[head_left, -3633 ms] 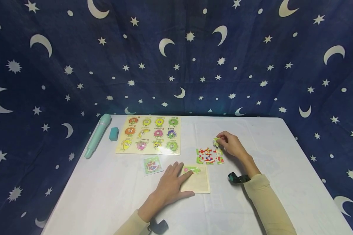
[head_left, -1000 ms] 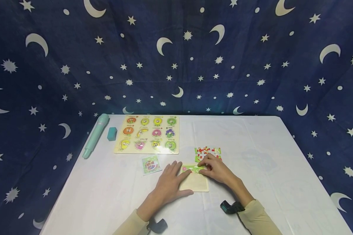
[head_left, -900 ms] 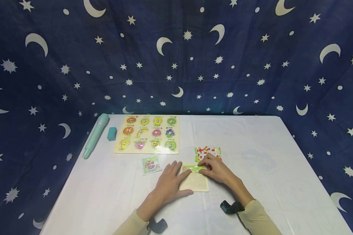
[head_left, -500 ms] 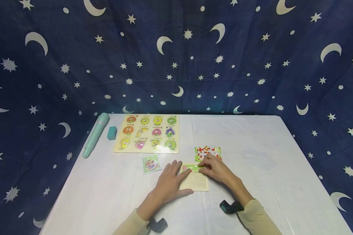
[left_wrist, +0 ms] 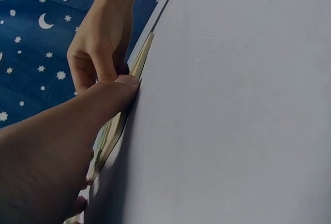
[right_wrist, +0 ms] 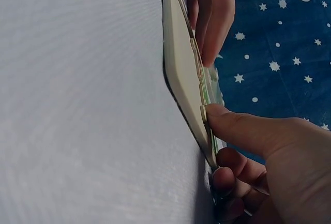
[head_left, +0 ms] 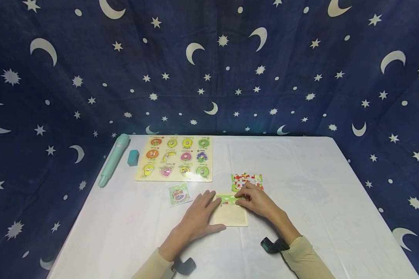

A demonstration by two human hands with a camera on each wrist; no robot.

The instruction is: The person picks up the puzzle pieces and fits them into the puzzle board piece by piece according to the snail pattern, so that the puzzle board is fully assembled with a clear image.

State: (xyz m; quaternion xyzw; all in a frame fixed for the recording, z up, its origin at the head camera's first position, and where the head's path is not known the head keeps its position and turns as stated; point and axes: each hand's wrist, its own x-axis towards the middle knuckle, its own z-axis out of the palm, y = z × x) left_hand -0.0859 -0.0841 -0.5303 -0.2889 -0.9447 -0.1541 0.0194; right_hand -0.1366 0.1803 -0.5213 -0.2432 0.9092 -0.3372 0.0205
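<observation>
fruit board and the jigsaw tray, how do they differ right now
Size: the fruit board is clearly larger; the jigsaw tray is small.
Fill: the board carries three rows of fruit pictures, while the tray has one green strip of jigsaw pieces along its far edge.
Handling: both hands are at the tray; neither is at the board.
Shared: both are pale, wood-coloured and lie on the white table.

Plain beige cloth covers both forearms, the left sleeve [head_left: 154,266] and right sleeve [head_left: 307,259] each ending in a cuff near the wrist. Beside the right cuff sits a chunky black wrist device [head_left: 274,246] with a teal-tinted end; a rounded, dark grey wrist unit [head_left: 186,266] juts beside the left. The left hand [head_left: 197,217] and right hand [head_left: 261,201] are bare.
</observation>
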